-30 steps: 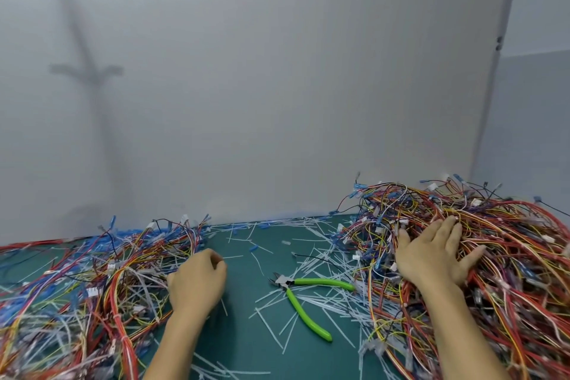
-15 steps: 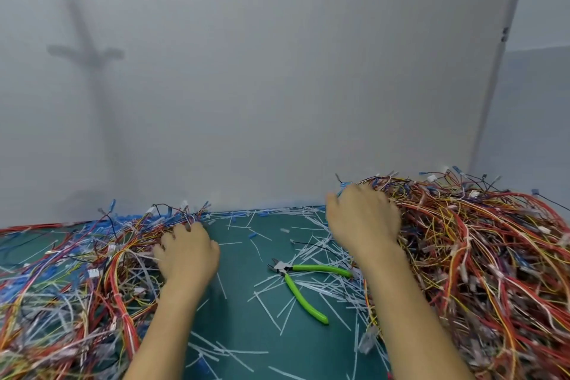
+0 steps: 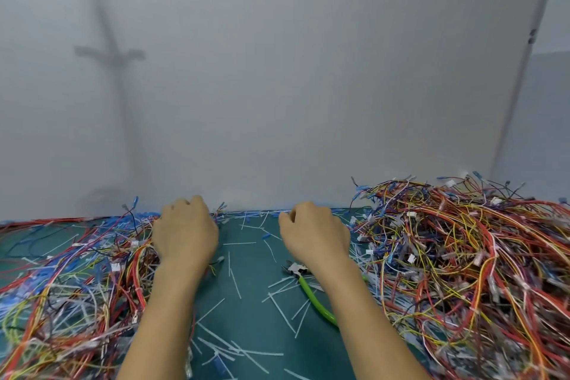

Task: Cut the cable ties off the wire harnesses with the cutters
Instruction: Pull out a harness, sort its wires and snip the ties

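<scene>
Green-handled cutters [image 3: 312,291] lie on the green mat [image 3: 249,311], their jaws pointing up-left and one handle hidden under my right forearm. My right hand [image 3: 314,236] hovers above the mat just beyond the cutters, back toward me, fingers curled downward; its palm is hidden. My left hand [image 3: 185,234] sits at the right edge of the left wire harness pile [image 3: 71,281], fingers curled down and their tips hidden. A larger tangled pile of harnesses [image 3: 468,262] fills the right side. Several cut white cable ties [image 3: 236,282] are scattered across the mat.
A plain white wall panel [image 3: 277,86] rises directly behind the mat's far edge. Wire piles crowd both sides, leaving only a strip of mat between them, littered with tie offcuts and small blue terminals [image 3: 266,236].
My right hand left the right pile and moved left over the mat beyond the cutters. My left hand moved forward toward the wall along the left pile's edge. The cutters stayed put.
</scene>
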### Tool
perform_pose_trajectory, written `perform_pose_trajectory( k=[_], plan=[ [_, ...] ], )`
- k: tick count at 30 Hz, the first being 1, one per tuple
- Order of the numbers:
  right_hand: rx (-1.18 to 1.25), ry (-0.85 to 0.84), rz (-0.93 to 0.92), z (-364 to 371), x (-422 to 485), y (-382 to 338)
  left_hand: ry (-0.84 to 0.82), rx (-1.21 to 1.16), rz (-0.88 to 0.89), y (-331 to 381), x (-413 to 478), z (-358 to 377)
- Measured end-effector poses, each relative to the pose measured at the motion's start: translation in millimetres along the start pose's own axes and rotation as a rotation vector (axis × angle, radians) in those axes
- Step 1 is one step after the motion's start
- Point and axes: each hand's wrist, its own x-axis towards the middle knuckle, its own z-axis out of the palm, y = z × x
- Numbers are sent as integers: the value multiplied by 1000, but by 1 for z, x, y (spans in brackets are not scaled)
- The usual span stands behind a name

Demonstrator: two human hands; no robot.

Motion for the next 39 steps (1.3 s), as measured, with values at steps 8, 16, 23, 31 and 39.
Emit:
perform_pose_trajectory(
  k=[8, 16, 23, 31, 39],
  plan=[
    [95, -60, 21, -1, -4, 3, -247, 17, -319, -42, 7, 6],
    [122, -113, -7, 7, -6, -3, -39, 47, -196, -31, 4, -11],
    [691, -472, 132, 74, -9, -33, 33, -69, -186, -28, 2, -15],
    [1178, -588, 527, 130, 5, -64, 79, -336, -190, -37, 6, -26],
    [1466, -562, 334, 104, 5, -54, 285, -491, -260, -46, 7, -42]
  ],
)
